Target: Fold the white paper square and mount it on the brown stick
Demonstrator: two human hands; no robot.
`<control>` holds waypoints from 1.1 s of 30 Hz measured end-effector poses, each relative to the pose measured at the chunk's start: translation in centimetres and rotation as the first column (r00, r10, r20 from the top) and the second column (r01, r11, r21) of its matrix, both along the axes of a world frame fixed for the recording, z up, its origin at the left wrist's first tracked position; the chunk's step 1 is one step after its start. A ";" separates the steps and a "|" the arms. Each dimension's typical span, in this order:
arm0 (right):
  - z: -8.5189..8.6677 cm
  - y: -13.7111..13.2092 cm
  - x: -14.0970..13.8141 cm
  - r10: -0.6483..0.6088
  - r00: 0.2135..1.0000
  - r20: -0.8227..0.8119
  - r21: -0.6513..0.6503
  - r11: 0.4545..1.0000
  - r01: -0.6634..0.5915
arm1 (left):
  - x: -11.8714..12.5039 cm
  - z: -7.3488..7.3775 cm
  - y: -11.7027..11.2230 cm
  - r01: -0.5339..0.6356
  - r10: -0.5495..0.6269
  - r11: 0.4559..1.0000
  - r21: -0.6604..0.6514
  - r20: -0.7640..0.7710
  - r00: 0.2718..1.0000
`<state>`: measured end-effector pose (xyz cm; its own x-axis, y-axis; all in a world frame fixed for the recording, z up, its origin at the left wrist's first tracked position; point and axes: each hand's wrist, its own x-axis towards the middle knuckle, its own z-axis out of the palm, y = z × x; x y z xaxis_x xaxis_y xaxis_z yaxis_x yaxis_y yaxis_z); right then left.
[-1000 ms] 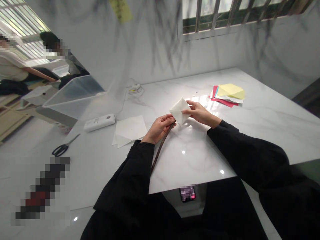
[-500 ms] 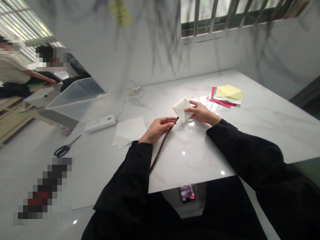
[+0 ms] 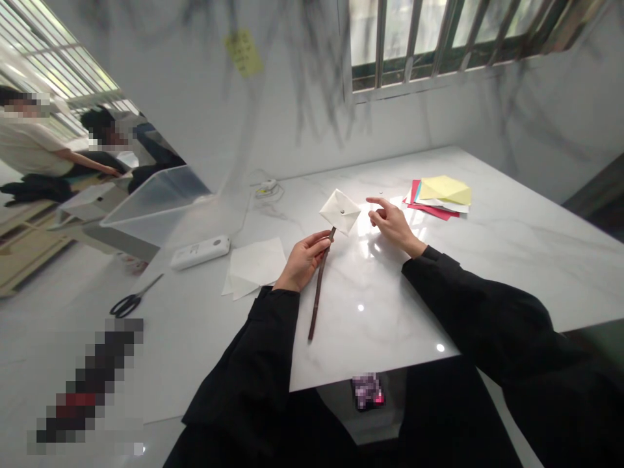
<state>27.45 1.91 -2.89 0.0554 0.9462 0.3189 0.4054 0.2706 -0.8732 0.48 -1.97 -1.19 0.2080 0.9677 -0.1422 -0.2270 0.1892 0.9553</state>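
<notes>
My left hand (image 3: 305, 261) is closed around the upper part of a dark brown stick (image 3: 318, 302), its lower end slanting down toward the table's front edge. At the stick's top sits a white folded paper pinwheel (image 3: 334, 207) with a small metallic pin head (image 3: 342, 212) at its middle. Just right of the pinwheel, apart from it, is my right hand (image 3: 392, 225). Its index finger stretches out toward the paper, the other fingers are partly curled, and nothing is held.
Coloured paper sheets (image 3: 444, 192) lie at the right rear. On the left are white sheets (image 3: 258, 265), a white oblong device (image 3: 201, 252), scissors (image 3: 131, 300) and a pixelated dark item (image 3: 92, 383). A clear plastic bin (image 3: 146, 208) stands beyond; two people sit farther back.
My right hand has let go of the pinwheel and drawn off to the right. The pinwheel has turned and shifted left, and the stick is more upright in my left hand.
</notes>
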 end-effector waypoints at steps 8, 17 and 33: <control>0.3 -0.1 0.1 0.103 0.967 0.233 -0.130 0.989 -0.074 | -0.1 0.0 0.1 -0.018 0.018 1.000 0.002 0.001 1.000; 1.2 -0.8 -0.1 0.062 0.976 0.208 -0.067 0.997 -0.049 | 0.0 -0.2 0.1 0.002 -0.001 1.000 0.016 -0.028 1.000; 0.7 -1.4 -1.9 0.146 0.988 0.040 -0.282 0.951 -0.129 | 0.2 -0.3 0.0 -0.074 0.074 0.997 0.030 -0.006 0.997</control>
